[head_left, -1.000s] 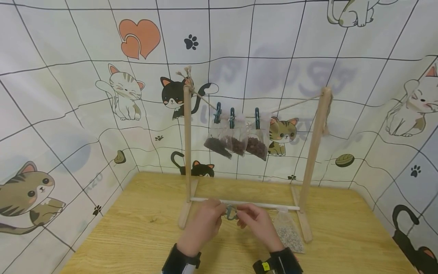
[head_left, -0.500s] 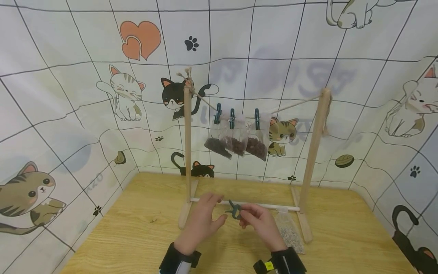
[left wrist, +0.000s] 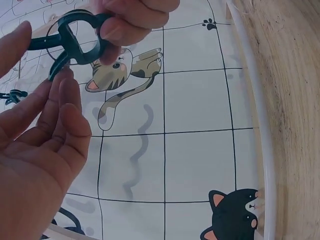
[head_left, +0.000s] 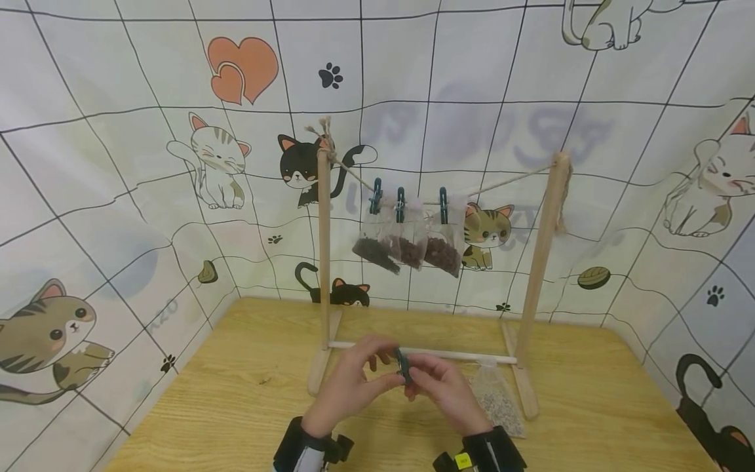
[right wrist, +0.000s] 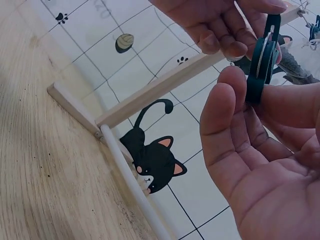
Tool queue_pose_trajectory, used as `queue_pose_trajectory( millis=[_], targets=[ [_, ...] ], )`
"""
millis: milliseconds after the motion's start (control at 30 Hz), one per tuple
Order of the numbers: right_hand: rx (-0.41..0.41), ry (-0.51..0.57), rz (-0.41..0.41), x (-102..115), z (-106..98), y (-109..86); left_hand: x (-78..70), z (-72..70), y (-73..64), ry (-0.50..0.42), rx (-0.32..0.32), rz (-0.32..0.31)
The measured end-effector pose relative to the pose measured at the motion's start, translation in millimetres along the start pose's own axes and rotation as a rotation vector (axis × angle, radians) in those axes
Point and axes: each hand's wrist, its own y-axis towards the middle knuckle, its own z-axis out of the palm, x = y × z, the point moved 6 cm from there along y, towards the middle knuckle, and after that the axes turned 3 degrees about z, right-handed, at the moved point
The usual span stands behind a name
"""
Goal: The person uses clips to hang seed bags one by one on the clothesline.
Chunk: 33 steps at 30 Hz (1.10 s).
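Note:
Between my two hands, in front of the low white rod, is a dark green plastic spring clip (head_left: 404, 366) with splayed handles. My right hand (head_left: 445, 387) pinches its rounded jaw end between thumb and fingers. The left hand (head_left: 354, 380) has its thumb at one handle and its fingertips at the other, as the left wrist view shows with the clip (left wrist: 67, 42) side-on. Seen edge-on in the right wrist view, the clip (right wrist: 257, 65) shows a wire spring. Beside my right hand a clear bag of pale grains (head_left: 501, 403) lies on the wooden table (head_left: 224, 406).
A wooden frame with a left post (head_left: 324, 262) and right post (head_left: 539, 255) carries a sagging cord (head_left: 513, 180). Green clips hang three bags from it: dark grains (head_left: 373, 250), reddish pieces (head_left: 409, 252) and more reddish pieces (head_left: 444, 254). A white rod (head_left: 472, 354) joins the posts low down.
My left hand lets go of the clip, opens, then comes back to touch its handles. The clip has turned in my right hand, from face-on to nearly edge-on. The hanging bags stay put.

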Motion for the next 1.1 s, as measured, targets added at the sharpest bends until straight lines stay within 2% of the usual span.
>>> queue_pose_trajectory(
  millis=[167, 233, 333, 500, 667, 800, 967, 1100],
  targets=[
    [-0.001, 0.001, 0.014, 0.9, 1.4, 0.2, -4.2, -0.8, 1.1, 0.010, -0.035, 0.046],
    [-0.018, -0.034, 0.020, 1.6, -0.2, 0.2, -5.5, -1.1, 1.4, 0.019, -0.065, 0.068],
    [-0.107, -0.147, 0.044, 2.3, -10.6, -0.8, -6.0, -2.3, 1.8, 0.028, -0.107, 0.065],
    [-0.321, -0.392, 0.030, 7.7, -47.2, -7.4, -6.4, -6.4, 1.6, 0.030, -0.138, 0.025],
    [-0.493, -0.561, 0.013, 10.4, -87.1, -22.0, -8.2, -9.3, 0.9, 0.063, -0.169, 0.031],
    [-0.592, -0.701, 0.017, 9.6, -111.7, -34.1, -8.0, -9.8, 0.4, 0.082, -0.192, 0.048],
    [-0.641, -0.828, 0.060, 4.7, -131.3, -44.0, -4.7, -9.6, -0.4, 0.089, -0.205, 0.020],
    [-0.624, -0.861, 0.172, -4.5, -141.7, -49.2, -1.9, -9.3, -1.2, 0.071, -0.196, -0.042]
  ],
)
